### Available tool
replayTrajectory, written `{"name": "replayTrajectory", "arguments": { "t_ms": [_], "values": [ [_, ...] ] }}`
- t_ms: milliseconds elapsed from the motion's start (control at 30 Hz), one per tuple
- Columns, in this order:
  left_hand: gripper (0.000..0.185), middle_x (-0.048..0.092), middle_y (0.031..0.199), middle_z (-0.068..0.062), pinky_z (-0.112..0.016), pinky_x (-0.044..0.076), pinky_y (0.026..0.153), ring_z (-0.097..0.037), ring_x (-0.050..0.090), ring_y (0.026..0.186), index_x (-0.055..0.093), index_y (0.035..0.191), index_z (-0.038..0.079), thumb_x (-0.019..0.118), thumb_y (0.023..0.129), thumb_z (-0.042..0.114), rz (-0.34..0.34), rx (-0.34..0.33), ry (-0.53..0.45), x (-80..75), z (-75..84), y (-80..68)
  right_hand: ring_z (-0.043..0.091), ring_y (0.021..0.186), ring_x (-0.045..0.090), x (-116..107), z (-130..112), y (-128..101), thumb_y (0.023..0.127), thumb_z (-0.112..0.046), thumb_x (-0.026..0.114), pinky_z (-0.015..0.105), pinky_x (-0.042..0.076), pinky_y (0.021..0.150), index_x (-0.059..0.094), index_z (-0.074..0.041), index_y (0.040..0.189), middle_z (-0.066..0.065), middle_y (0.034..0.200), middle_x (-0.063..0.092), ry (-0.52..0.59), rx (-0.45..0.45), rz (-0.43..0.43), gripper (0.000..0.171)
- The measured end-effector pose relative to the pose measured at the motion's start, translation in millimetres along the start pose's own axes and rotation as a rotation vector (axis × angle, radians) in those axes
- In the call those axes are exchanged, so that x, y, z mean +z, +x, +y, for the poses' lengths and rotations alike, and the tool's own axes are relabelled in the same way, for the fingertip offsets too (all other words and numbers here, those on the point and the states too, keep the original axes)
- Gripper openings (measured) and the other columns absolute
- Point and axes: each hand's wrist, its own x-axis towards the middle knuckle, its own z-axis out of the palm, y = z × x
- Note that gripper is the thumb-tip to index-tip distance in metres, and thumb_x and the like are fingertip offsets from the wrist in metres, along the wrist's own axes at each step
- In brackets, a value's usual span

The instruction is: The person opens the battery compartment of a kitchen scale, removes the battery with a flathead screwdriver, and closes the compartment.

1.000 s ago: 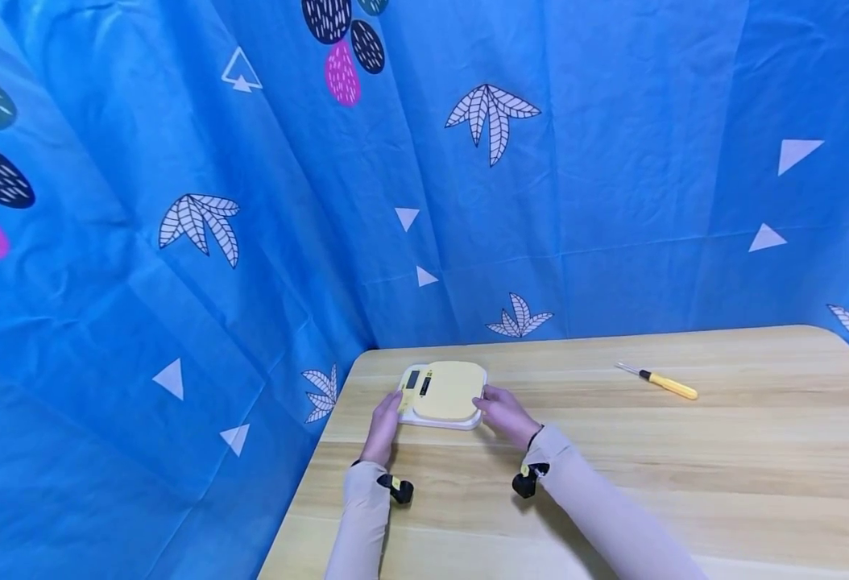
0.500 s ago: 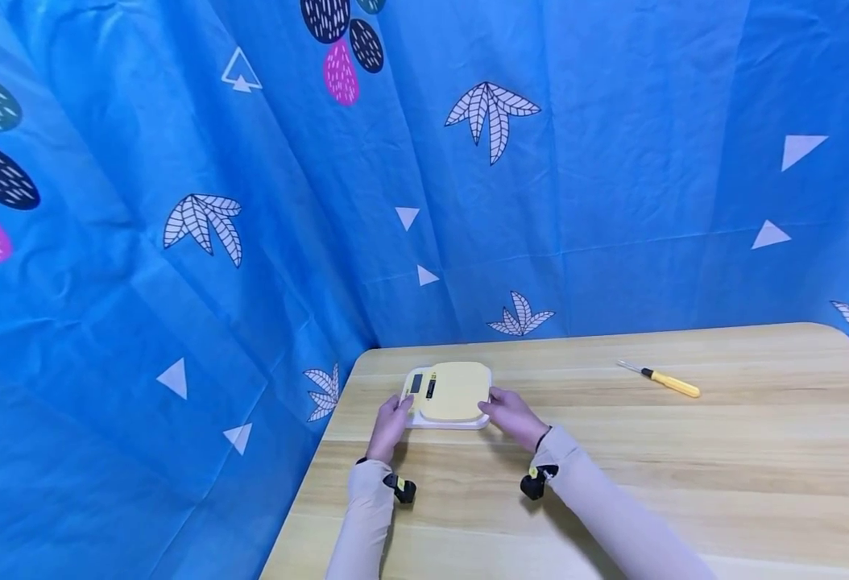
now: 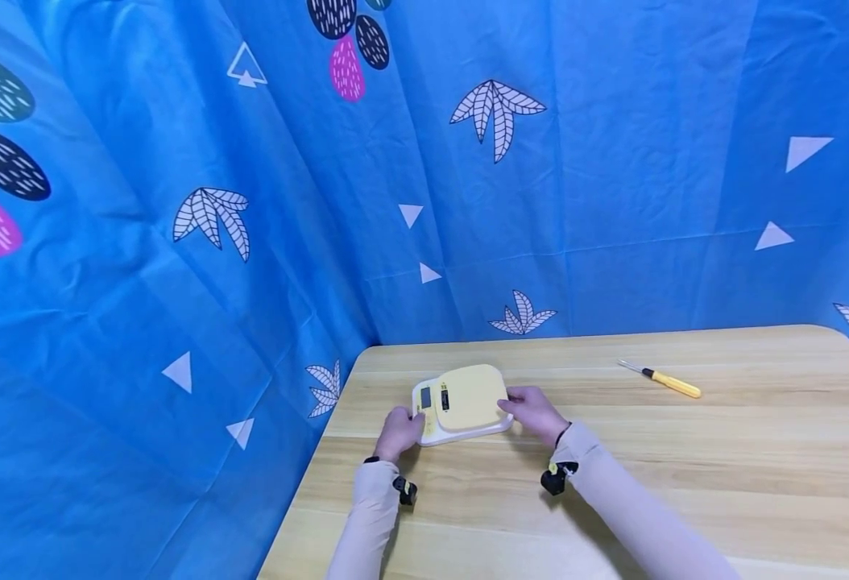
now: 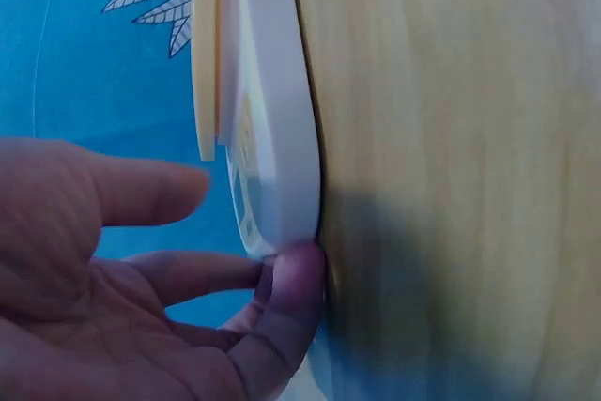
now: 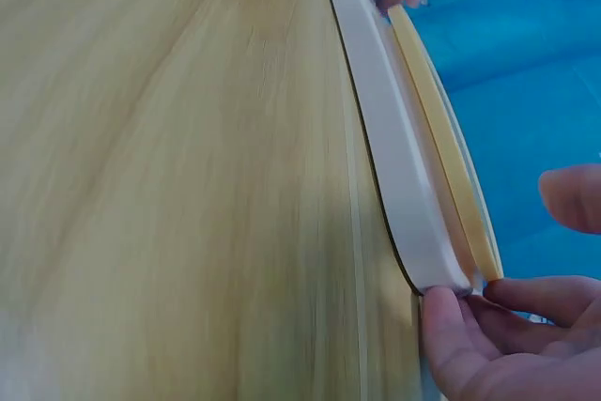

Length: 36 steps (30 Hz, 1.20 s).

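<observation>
A kitchen scale (image 3: 471, 398) with a white base, a pale yellow platform and a small dark display lies flat on the wooden table, slightly turned. At its left end my left hand (image 3: 399, 432) holds the edge. In the left wrist view the curled fingers (image 4: 293, 279) touch the base's end, while the thumb stands a little off its top. My right hand (image 3: 536, 414) holds the opposite end. The right wrist view shows bent fingers (image 5: 446, 321) against the base's corner and the thumb raised apart. The scale's underside is hidden.
A screwdriver (image 3: 660, 379) with a yellow handle lies farther right on the wooden table (image 3: 685, 475). Blue patterned cloth (image 3: 613, 201) hangs behind the table and along its left side. Each wrist wears a small black camera.
The kitchen scale has slid right and slightly toward me, turning a little, with both hands at its ends. The screwdriver stays where it was.
</observation>
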Motion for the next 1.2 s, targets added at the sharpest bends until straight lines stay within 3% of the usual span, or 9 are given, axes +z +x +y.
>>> {"name": "replayTrajectory", "arguments": {
  "t_ms": [100, 267, 433, 533, 667, 800, 967, 1133, 1200],
  "values": [
    [0.021, 0.058, 0.072, -0.003, -0.022, 0.038, 0.05, -0.015, 0.049, 0.062, 0.069, 0.085, 0.005, 0.06, 0.098, 0.017, -0.023, 0.008, 0.056, 3.6, 1.2, -5.4, 0.044, 0.13, 0.059, -7.7, 0.9, -2.8, 0.102, -0.009, 0.059, 0.054, 0.052, 0.114, 0.055, 0.016, 0.138, 0.034, 0.138, 0.06, -0.035, -0.006, 0.017, 0.043],
    [0.019, 0.064, 0.069, -0.003, -0.021, 0.038, 0.047, -0.013, 0.05, 0.057, 0.071, 0.078, 0.005, 0.068, 0.094, 0.014, -0.044, 0.063, 0.113, 8.3, 9.3, -17.2, 0.04, 0.124, 0.063, -20.9, 0.6, -6.2, 0.099, -0.006, 0.063, 0.052, 0.055, 0.11, 0.06, 0.011, 0.135, 0.031, 0.135, 0.064, -0.124, -0.016, 0.037, 0.04],
    [0.009, 0.07, 0.074, -0.004, -0.022, 0.046, 0.052, -0.012, 0.056, 0.061, 0.074, 0.086, 0.004, 0.073, 0.091, 0.012, -0.076, 0.155, 0.159, 15.1, 19.4, -33.8, 0.04, 0.116, 0.068, -34.8, 3.1, -8.4, 0.094, -0.001, 0.066, 0.05, 0.058, 0.106, 0.06, 0.012, 0.135, 0.031, 0.13, 0.067, -0.138, -0.017, 0.008, 0.043],
    [0.007, 0.07, 0.079, -0.005, -0.024, 0.052, 0.058, -0.014, 0.06, 0.066, 0.073, 0.091, 0.003, 0.074, 0.09, 0.01, -0.097, 0.203, 0.181, 21.3, 26.7, -45.0, 0.034, 0.107, 0.071, -44.5, 5.3, -9.3, 0.091, 0.004, 0.066, 0.042, 0.063, 0.097, 0.061, 0.013, 0.132, 0.031, 0.123, 0.07, -0.152, -0.02, 0.001, 0.043],
    [0.01, 0.069, 0.077, -0.006, -0.025, 0.05, 0.052, -0.014, 0.058, 0.062, 0.071, 0.088, 0.001, 0.076, 0.089, 0.01, -0.121, 0.239, 0.209, 29.5, 36.3, -58.2, 0.031, 0.103, 0.07, -57.8, 7.4, -10.3, 0.088, 0.009, 0.064, 0.035, 0.064, 0.089, 0.061, 0.016, 0.13, 0.031, 0.119, 0.07, -0.189, -0.032, -0.006, 0.043],
    [0.013, 0.067, 0.074, -0.005, -0.023, 0.046, 0.048, -0.013, 0.055, 0.058, 0.071, 0.086, 0.001, 0.078, 0.088, 0.013, -0.147, 0.257, 0.233, 34.3, 43.0, -66.5, 0.035, 0.106, 0.069, -69.2, 8.9, -12.6, 0.087, 0.01, 0.064, 0.041, 0.064, 0.092, 0.06, 0.017, 0.13, 0.034, 0.121, 0.069, -0.218, -0.04, -0.003, 0.045],
    [0.013, 0.065, 0.067, -0.003, -0.023, 0.04, 0.042, -0.012, 0.05, 0.051, 0.073, 0.091, 0.005, 0.077, 0.09, 0.018, -0.234, 0.246, 0.21, 23.6, 40.6, -61.1, 0.035, 0.107, 0.068, -74.8, 13.0, -14.8, 0.088, 0.006, 0.068, 0.045, 0.062, 0.097, 0.061, 0.015, 0.131, 0.031, 0.121, 0.07, -0.261, -0.054, -0.001, 0.044],
    [0.022, 0.054, 0.058, 0.004, -0.022, 0.035, 0.043, -0.011, 0.046, 0.049, 0.076, 0.092, 0.006, 0.072, 0.094, 0.028, -0.277, 0.232, 0.213, 7.2, 31.1, -39.5, 0.04, 0.111, 0.067, -77.9, 9.2, -25.4, 0.093, -0.003, 0.067, 0.053, 0.058, 0.102, 0.059, 0.018, 0.13, 0.034, 0.122, 0.067, -0.32, -0.048, 0.025, 0.044],
    [0.024, 0.055, 0.062, 0.004, -0.023, 0.038, 0.045, -0.012, 0.049, 0.053, 0.076, 0.094, 0.006, 0.071, 0.095, 0.029, -0.274, 0.24, 0.197, 3.1, 27.8, -30.4, 0.039, 0.102, 0.068, -79.2, 6.4, -31.9, 0.096, -0.008, 0.065, 0.051, 0.061, 0.094, 0.055, 0.02, 0.132, 0.035, 0.121, 0.066, -0.328, -0.01, 0.032, 0.047]
  ]
}}
